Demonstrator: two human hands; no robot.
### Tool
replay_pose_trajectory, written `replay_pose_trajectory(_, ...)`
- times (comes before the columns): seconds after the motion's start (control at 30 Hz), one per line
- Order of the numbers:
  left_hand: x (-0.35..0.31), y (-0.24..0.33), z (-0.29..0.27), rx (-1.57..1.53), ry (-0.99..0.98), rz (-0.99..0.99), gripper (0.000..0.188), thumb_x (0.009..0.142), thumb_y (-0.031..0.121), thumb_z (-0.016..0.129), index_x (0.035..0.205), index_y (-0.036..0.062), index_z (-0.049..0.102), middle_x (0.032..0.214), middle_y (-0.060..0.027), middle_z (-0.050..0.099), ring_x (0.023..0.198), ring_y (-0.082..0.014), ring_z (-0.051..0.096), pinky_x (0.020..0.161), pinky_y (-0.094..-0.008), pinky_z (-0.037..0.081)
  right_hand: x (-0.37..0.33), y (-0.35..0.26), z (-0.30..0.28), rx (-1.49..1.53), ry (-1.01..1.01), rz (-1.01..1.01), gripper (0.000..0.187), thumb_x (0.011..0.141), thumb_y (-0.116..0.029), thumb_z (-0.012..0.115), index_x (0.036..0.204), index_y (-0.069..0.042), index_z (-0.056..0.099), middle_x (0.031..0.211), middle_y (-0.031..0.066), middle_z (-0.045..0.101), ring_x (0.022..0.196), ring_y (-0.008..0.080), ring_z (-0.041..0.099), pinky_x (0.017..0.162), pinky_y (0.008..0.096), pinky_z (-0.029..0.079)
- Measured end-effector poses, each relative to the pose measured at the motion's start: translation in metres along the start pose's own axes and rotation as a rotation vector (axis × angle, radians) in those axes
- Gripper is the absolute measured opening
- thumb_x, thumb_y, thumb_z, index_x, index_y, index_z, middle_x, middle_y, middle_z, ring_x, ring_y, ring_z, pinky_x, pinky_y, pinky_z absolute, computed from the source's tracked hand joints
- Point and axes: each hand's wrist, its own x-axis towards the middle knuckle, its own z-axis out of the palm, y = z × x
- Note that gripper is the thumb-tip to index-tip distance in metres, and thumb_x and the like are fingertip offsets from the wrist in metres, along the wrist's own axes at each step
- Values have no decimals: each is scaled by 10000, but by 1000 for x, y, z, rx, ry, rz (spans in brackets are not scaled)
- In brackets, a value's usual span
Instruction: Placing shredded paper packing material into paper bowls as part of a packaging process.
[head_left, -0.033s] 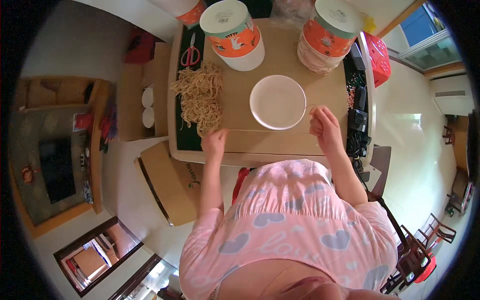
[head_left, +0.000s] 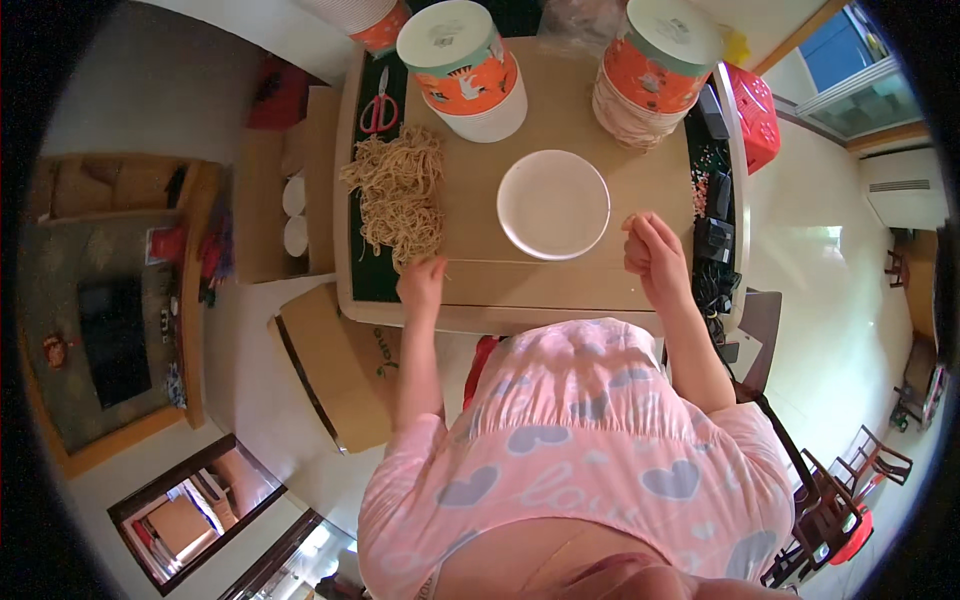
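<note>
A loose heap of tan twine (head_left: pixel 400 195) lies at the left of the table. Just below it my left hand (head_left: pixel 421 285) is closed in a pinch, with a short bit of twine showing by the fingertips. My right hand (head_left: pixel 655 255) is closed too, thumb and forefinger pressed together, right of a white paper bowl (head_left: pixel 553 205). Between the two hands a thin pale line runs below the bowl; it looks like a taut strand of twine. Scissors (head_left: pixel 379 112) with pink handles lie above the heap.
Two stacks of paper buckets, a left stack (head_left: pixel 470 90) and a right stack (head_left: pixel 660 70), stand at the far side. Black adapters and cables (head_left: pixel 715 240) line the right edge. Below the table's left side lies a cardboard piece (head_left: pixel 335 365); an open carton (head_left: pixel 270 200) stands farther left.
My left hand has shifted slightly left. A small curl of twine that stuck out above my right fingertips no longer shows clearly. The bowl and heap stay put.
</note>
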Motion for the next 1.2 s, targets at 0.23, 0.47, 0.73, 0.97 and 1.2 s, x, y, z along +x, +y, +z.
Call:
replay_pose_trajectory(0.23,24,26,-24,126,191,85,156,802,177,633,902,69,684,839,-112,627,768,-318,588,680,-414,467,-19,0,-15,-527,-58,-110,231,943,-203,497,889,-17,623,631,-39,506,547,56,454,497,207,366)
replay_pose_trajectory(0.47,2,202,-36,-1304,-675,-370,177,880,146,605,957,7,682,668,36,551,539,-20,419,464,-173,313,-19,22,28,-963,-188,-474,116,849,-94,536,914,-6,574,775,175,593,674,324,589,601,374,463)
replay_pose_trajectory(0.73,8,192,-29,-1636,-484,-474,140,846,110,644,916,-6,680,665,1,585,526,-33,449,448,-169,314,-24,24,15,-1030,-203,-284,116,847,-95,537,896,7,564,789,202,585,717,344,586,630,381,468)
replay_pose_trajectory(0.97,1,194,-22,-1411,-424,-354,130,870,91,609,935,0,674,714,-6,605,555,-39,477,478,-177,361,-15,41,18,-641,-120,-138,91,899,-68,511,936,5,552,735,30,551,673,94,505,592,246,419)
replay_pose_trajectory(1.2,2,186,-22,-1296,-409,-252,253,854,18,592,1107,9,600,896,-26,593,585,-39,479,517,-178,397,-8,35,7,-573,-59,-207,87,903,-31,487,934,-4,564,682,-29,478,604,34,400,522,195,327)
